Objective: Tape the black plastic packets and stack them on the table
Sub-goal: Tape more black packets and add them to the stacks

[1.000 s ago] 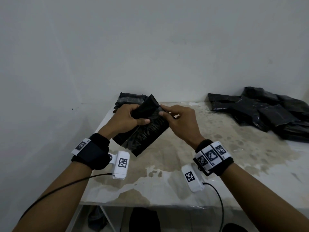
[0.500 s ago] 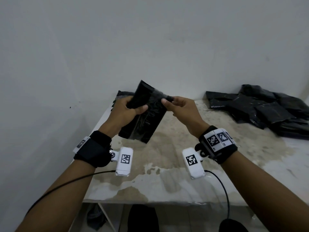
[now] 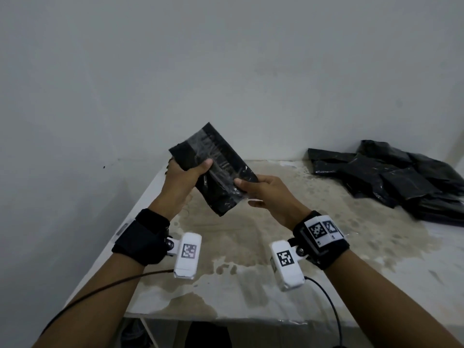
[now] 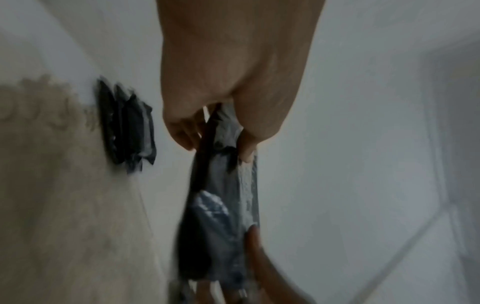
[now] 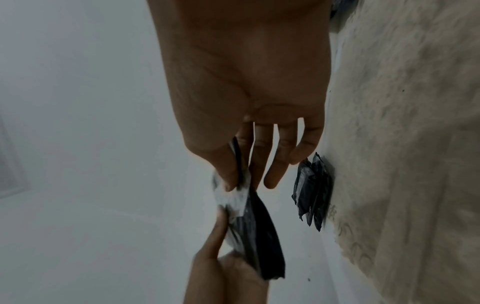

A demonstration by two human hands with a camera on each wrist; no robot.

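Note:
A black plastic packet (image 3: 221, 182) with a shiny strip of clear tape along it is held up in the air over the table (image 3: 238, 249). My left hand (image 3: 187, 173) grips its upper left end, thumb on the front. My right hand (image 3: 247, 190) pinches its lower right edge between thumb and forefinger. The left wrist view shows the left hand (image 4: 215, 144) clamped on the packet (image 4: 221, 205). In the right wrist view the right hand (image 5: 239, 181) pinches the packet (image 5: 257, 236). A small stack of packets (image 4: 127, 127) (image 5: 314, 191) lies at the table's back left.
A loose pile of black packets (image 3: 391, 177) covers the back right of the table. A white wall (image 3: 226, 71) stands right behind the table. The table's stained front and middle lie below my hands. Dark objects sit under the table (image 3: 206, 335).
Both hands have lifted the packet higher and turned it, so its top now leans left. My right hand has slid from the top edge down to the lower right edge.

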